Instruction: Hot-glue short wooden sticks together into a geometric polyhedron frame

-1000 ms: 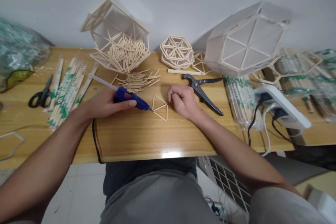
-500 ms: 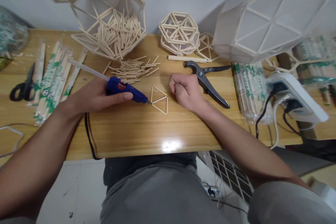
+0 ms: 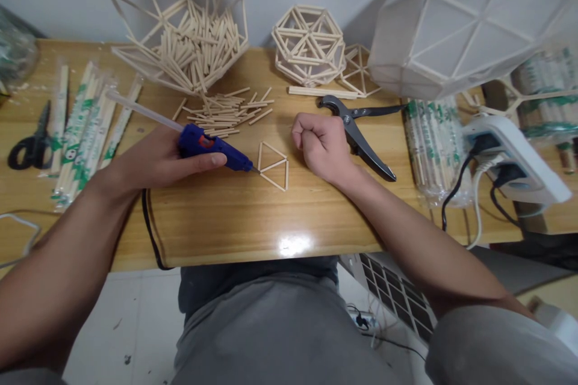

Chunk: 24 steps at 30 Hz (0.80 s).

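Observation:
A blue hot glue gun (image 3: 212, 148) is gripped in my left hand (image 3: 165, 159), its fingers wrapped round the handle and the thumb along the side. A long glue stick (image 3: 144, 111) sticks out of the back. The nozzle touches, or nearly touches, the left corner of a flat frame of two joined triangles (image 3: 273, 165) made of short wooden sticks. To the right of that frame my right hand (image 3: 321, 145) rests on the table, curled into a fist, and no object shows in it. Dark cutting pliers (image 3: 361, 135) lie just beyond this fist.
Loose cut sticks (image 3: 226, 113) lie behind the frame. A stick-built basket (image 3: 121, 60) full of sticks, a small stick ball (image 3: 309, 45) and a large panelled shape (image 3: 433, 30) stand along the wall. Scissors (image 3: 34, 147), bagged chopsticks (image 3: 81, 138) and a power strip (image 3: 519, 159) flank the work area.
The whole view has shifted slightly, with the table items sitting a little higher in it. Both hands keep almost the same pose, and the nozzle stays at the frame's left corner.

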{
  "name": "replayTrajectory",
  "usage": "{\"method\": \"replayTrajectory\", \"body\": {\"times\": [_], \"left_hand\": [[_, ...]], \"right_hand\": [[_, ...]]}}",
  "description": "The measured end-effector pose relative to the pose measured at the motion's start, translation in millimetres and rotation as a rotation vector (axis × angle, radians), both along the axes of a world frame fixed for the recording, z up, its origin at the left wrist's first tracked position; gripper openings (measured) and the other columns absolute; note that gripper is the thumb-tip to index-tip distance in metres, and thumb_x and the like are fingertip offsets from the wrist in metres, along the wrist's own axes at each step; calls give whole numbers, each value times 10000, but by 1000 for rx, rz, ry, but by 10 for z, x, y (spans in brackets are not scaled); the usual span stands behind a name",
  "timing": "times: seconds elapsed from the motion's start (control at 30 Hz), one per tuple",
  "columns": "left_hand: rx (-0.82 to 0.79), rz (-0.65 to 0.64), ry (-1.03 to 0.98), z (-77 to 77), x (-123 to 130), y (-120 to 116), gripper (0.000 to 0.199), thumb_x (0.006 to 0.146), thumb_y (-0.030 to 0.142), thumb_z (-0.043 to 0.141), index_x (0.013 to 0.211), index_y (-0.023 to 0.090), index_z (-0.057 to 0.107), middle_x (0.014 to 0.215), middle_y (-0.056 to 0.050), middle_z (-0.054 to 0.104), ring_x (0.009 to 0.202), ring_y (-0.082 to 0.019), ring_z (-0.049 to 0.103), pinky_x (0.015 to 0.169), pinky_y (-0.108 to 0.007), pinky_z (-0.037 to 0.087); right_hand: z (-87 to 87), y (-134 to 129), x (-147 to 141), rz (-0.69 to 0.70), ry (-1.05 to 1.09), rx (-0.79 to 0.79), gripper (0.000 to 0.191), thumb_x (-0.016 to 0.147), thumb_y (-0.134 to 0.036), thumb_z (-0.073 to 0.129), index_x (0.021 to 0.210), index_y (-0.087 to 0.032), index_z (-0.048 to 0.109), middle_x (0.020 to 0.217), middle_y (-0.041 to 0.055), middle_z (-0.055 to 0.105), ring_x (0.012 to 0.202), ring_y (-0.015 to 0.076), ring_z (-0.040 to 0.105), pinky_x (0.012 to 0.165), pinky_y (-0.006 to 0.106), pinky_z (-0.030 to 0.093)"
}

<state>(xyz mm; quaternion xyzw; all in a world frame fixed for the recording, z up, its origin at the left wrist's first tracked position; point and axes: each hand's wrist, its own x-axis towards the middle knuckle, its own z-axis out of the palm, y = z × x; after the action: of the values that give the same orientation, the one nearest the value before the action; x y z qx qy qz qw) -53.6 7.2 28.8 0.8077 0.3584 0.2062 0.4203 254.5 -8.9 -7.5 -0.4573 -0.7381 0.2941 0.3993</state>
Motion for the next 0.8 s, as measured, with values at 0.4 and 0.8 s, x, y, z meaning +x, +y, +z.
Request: {"method": "replayTrajectory", "body": {"times": [0.4,0.8], "left_hand": [[-29,22,31,16,4,15,436,1035,570,723,941,153,809,861,15,745,857,-152,653,829,-210,566],[-25,19,39,24,-40,22,425,1047,559,731,1000,150,839,857,28,752,803,-132,623,757,-192,498]], "right_hand": [[-18,42,15,25,-1,-14,274,927,-53,470,757,-261,526,681,-27,553,689,168,548,752,318,495],[-25,49,23,19,-1,-14,271,957,-103,505,745,-265,547,655,-23,561,676,176,557,734,328,505]]}}
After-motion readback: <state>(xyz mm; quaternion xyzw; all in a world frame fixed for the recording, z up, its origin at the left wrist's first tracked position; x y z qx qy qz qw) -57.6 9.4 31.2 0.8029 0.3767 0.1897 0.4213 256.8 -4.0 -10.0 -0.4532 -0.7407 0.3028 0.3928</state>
